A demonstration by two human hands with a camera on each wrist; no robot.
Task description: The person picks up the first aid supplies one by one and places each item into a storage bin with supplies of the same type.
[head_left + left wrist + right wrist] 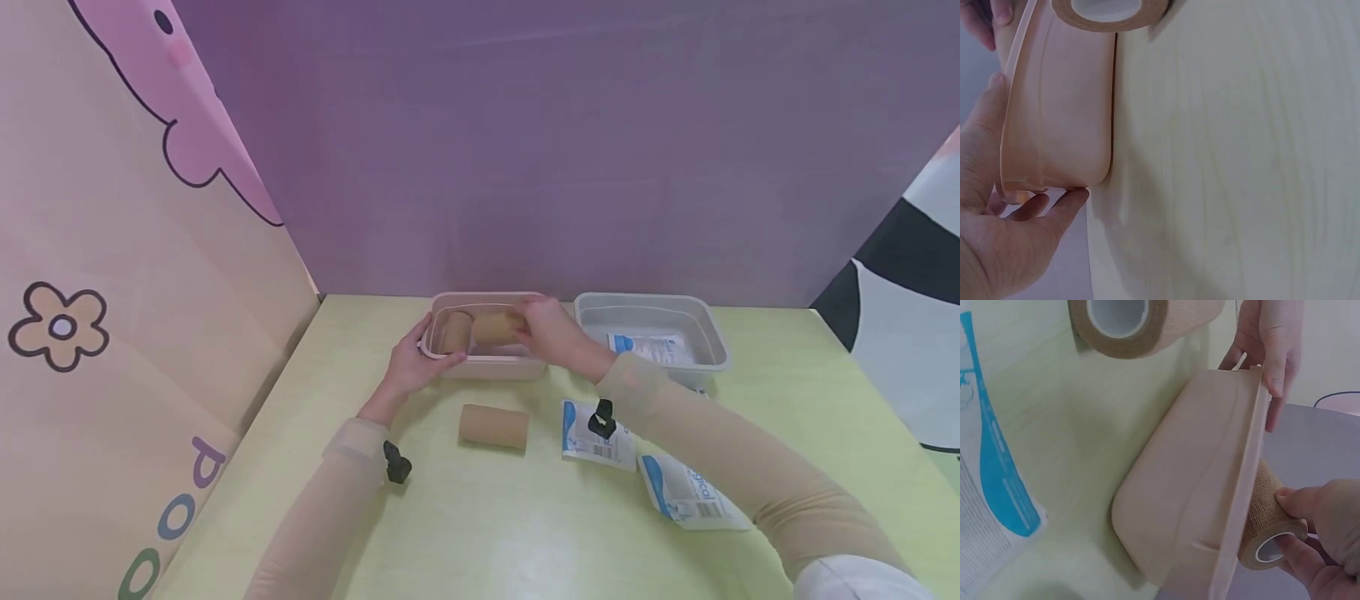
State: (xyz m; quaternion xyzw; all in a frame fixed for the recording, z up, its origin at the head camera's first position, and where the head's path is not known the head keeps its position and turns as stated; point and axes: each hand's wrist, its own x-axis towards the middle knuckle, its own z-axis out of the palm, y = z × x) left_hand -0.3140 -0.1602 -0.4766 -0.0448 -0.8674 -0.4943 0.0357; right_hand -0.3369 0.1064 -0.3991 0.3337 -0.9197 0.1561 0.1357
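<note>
My left hand (415, 363) grips the left end of a pink plastic tub (491, 368), thumb over the rim and fingers against the outer wall. Between thumb and fingers, my right hand (553, 333) pinches the end of a tan bandage roll (1265, 519) with a white core, held at the tub's opening. Another tan bandage roll (457, 332) stands inside the tub at its left end. On the table in front of the tub lies a third bandage roll (493, 427), on its side.
Right of the pink tub stands a whitish tub (716, 337) with a white and blue packet (656, 348) inside. Two similar packets, one nearer the tubs (592, 448) and one closer to me (693, 496), lie under my right forearm. A purple wall (525, 167) rises behind the table.
</note>
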